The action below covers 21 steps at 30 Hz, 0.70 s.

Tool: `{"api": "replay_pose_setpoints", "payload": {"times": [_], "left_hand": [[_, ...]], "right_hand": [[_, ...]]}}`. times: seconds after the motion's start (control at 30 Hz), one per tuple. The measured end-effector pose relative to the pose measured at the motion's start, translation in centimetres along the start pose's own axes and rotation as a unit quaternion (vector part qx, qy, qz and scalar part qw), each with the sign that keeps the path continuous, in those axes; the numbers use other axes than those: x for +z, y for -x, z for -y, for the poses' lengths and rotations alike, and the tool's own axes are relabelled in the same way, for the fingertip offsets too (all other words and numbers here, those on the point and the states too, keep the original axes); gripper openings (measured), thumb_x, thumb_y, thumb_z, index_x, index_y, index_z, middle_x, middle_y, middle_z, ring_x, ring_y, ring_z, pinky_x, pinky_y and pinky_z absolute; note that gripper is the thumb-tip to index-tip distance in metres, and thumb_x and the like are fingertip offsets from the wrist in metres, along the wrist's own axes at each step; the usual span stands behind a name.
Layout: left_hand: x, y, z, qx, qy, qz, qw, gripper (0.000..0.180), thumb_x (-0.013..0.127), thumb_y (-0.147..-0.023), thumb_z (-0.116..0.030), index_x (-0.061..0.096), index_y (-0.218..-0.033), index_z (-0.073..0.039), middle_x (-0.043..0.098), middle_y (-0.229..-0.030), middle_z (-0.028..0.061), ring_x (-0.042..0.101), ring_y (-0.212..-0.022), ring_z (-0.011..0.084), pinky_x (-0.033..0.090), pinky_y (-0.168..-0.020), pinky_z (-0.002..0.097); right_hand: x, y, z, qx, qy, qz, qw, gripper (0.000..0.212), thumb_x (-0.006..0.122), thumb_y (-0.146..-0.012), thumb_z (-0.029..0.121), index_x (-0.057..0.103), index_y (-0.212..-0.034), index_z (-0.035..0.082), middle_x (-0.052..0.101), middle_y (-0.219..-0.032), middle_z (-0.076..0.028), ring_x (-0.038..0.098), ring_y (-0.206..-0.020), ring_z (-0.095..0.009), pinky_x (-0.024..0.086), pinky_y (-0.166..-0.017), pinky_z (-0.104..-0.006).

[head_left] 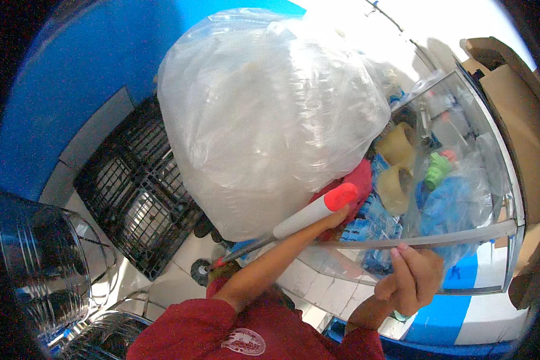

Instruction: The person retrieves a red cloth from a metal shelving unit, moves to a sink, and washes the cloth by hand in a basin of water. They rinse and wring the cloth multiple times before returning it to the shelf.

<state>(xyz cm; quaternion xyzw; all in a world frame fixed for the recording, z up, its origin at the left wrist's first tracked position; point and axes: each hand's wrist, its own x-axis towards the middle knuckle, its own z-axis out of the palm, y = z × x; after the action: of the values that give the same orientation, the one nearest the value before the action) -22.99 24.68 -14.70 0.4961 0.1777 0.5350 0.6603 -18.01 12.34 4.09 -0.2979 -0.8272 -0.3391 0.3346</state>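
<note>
My left hand (337,218) reaches into a glass-sided display case (426,241) beside a red cloth-like thing (359,180). Its fingers are mostly hidden behind the red tip of a white, thick-handled pole (306,215). The pole slants across my left forearm, and its thin grey shaft runs down toward the floor. My right hand (415,279) has its fingers curled, thumb and fingertips pinching the case's near edge. Close by in the case lie rolls of tan tape (396,191), blue-printed packets (366,231) and a bright green item (438,171).
A huge clear plastic bag (252,120) with a whitish filling bulges over the case's left part. Black plastic crates (138,186) stand at left by a blue wall (90,66). Shiny wire-legged chairs (48,264) fill the lower left. Cardboard boxes (516,108) line the right.
</note>
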Motion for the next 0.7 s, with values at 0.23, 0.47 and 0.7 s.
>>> {"api": "replay_pose_setpoints", "payload": {"times": [0.23, 0.47, 0.7], "left_hand": [[0.5, -11.8, 1.3, 0.125, -0.092, -0.079, 0.985, 0.045, 0.043, -0.096, -0.021, 0.045, -0.138, -0.004, 0.047, -0.139, 0.0201, 0.042, -0.131, 0.0348, 0.031, -0.11, 0.0384], [0.6, -14.4, 2.5, 0.135, -0.126, -0.097, 0.978, 0.045, 0.045, -0.095, -0.023, 0.047, -0.136, -0.004, 0.049, -0.137, 0.0207, 0.044, -0.129, 0.0356, 0.033, -0.109, 0.0389], [0.7, -16.0, 2.2, 0.127, -0.161, -0.075, 0.976, 0.045, 0.047, -0.094, -0.024, 0.049, -0.135, -0.004, 0.051, -0.135, 0.0214, 0.046, -0.127, 0.0364, 0.034, -0.107, 0.0394]], "right_hand": [[0.3, 0.1, -0.9, -0.03, -0.022, -0.015, 0.999, 0.023, 0.054, -0.089, 0.012, 0.072, -0.08, 0.003, 0.068, -0.08, -0.012, 0.062, -0.062, -0.024, 0.047, -0.055, -0.0348], [-0.3, -0.1, -0.7, -0.033, 0.028, 0.033, 0.998, 0.031, 0.053, -0.096, 0.025, 0.074, -0.083, 0.007, 0.071, -0.079, -0.008, 0.062, -0.059, -0.013, 0.049, -0.058, -0.0257], [0.0, 0.3, -0.9, -0.035, 0.03, 0.01, 0.999, 0.019, 0.058, -0.079, 0.019, 0.073, -0.079, 0.01, 0.072, -0.078, -0.007, 0.059, -0.056, -0.013, 0.047, -0.06, -0.027]]}}
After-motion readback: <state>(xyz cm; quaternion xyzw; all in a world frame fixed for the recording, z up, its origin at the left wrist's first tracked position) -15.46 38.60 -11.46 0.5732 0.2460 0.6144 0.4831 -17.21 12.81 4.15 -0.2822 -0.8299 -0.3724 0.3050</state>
